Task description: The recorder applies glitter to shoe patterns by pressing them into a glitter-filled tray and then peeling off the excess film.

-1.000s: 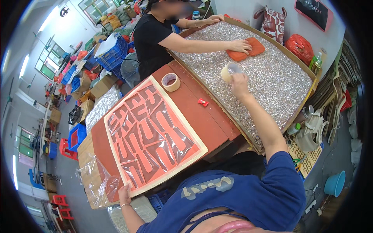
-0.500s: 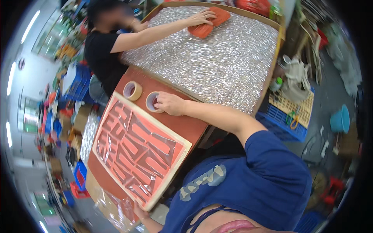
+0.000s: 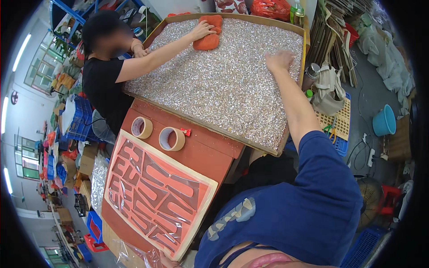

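Note:
My right hand (image 3: pixel 280 60) reaches into a shallow tray (image 3: pixel 203 126) filled with silvery glittering bits (image 3: pixel 223 76). Its fingers lie stretched out on the bits near the right side, the fingertips partly sunk in. At the lower edge, my left hand (image 3: pixel 168 261) holds the near corner of a flat, pale-edged frame (image 3: pixel 196 223) with a red sheet of long cut-out shapes under clear film; most of that hand is out of view. Two rolls of tan tape, one (image 3: pixel 141 127) left of the other (image 3: pixel 172 139), stand by the frame's far edge, with a small red piece (image 3: pixel 186 132) beside them.
Across the tray, a co-worker's hand (image 3: pixel 203 30) presses an orange cloth (image 3: pixel 209 33) on the bits. The red-brown table (image 3: pixel 210 152) adjoins the tray. At right are a beige bag (image 3: pixel 330 89), a blue crate (image 3: pixel 342 145) with scissors (image 3: pixel 330 129), and a turquoise bucket (image 3: pixel 384 120).
My right hand has left the right tape roll and moved up and right onto the glittering bits. The small red piece now shows beside that roll. My left hand stays at the frame's corner.

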{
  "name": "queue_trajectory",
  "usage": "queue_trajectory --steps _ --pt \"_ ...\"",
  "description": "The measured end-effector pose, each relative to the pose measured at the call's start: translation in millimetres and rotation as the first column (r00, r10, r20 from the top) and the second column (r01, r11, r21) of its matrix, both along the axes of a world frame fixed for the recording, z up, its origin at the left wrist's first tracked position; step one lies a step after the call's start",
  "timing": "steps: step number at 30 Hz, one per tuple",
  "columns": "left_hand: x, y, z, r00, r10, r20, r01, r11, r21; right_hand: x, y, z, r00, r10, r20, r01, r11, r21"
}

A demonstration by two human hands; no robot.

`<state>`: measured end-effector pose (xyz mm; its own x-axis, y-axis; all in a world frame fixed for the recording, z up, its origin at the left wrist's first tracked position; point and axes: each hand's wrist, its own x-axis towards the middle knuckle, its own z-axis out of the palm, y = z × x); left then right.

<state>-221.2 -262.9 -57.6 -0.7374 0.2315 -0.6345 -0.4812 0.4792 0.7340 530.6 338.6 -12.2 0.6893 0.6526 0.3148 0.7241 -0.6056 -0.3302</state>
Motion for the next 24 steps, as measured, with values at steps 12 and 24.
queue_trajectory --steps 12,24 --pt "10 107 2 0.990 -0.019 -0.139 0.019 1.000 -0.003 112 54 34 0.945 -0.050 0.323 0.085 0.992 -0.094" --pt "35 206 -17 0.975 -0.066 -0.212 0.057 0.997 -0.052 54 160 -10 0.718 0.688 0.103 -0.683 0.668 0.297"
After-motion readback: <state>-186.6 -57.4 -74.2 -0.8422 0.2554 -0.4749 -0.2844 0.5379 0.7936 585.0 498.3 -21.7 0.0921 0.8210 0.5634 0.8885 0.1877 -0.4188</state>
